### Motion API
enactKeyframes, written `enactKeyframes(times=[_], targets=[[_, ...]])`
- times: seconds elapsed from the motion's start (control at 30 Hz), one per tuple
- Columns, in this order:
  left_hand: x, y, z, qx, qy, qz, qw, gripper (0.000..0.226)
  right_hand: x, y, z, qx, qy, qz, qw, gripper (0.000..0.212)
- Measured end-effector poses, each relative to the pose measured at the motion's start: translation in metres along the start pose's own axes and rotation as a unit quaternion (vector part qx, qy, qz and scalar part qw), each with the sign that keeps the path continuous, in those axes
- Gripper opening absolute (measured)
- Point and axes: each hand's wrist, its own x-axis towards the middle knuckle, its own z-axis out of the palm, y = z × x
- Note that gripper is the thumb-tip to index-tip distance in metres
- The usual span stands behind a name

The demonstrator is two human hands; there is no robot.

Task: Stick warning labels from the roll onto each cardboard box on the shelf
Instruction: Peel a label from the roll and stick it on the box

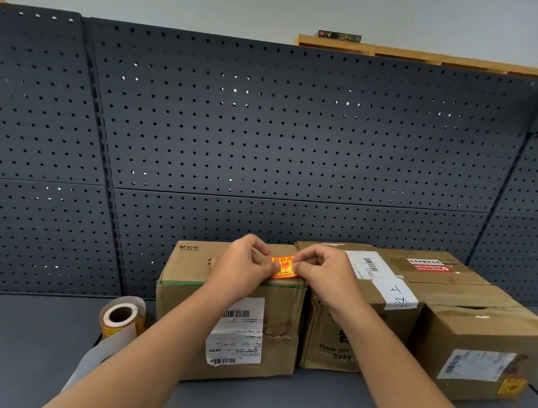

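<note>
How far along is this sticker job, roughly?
Looks done: the right front box carries an orange sticker on its face. In hand: the left hand and right hand pinch an orange label at the top edge of the left box. Left: the middle box shows no such label; the rear box shows only a red-and-white sticker. The roll sits on the shelf.

three cardboard boxes (325, 338) stand packed together on the right half of the shelf (21, 335) (no way between them). the label roll (122, 318) sits just beside the leftmost. bare deck stretches left of it; above the box tops is open air, walled behind by the pegboard (269, 135).
</note>
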Motion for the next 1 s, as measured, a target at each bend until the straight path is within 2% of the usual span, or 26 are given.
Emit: enactKeyframes(times=[0.23, 0.6, 0.8, 1.0], targets=[[-0.002, 0.009, 0.0, 0.059, -0.028, -0.012, 0.998, 0.024, -0.004, 0.001, 0.007, -0.05, 0.014, -0.026, 0.998, 0.016], [-0.005, 0.005, 0.0, 0.111, -0.028, 0.001, 0.993, 0.018, -0.003, -0.001, 0.015, -0.07, 0.03, -0.005, 0.997, 0.007], [-0.005, 0.003, 0.001, 0.118, -0.036, 0.004, 0.992, 0.022, -0.011, 0.002, 0.023, -0.115, 0.044, -0.039, 0.992, 0.015], [-0.005, 0.002, 0.0, 0.126, -0.041, 0.005, 0.991, 0.018, -0.014, 0.012, 0.03, -0.152, 0.067, -0.034, 0.986, 0.025]])
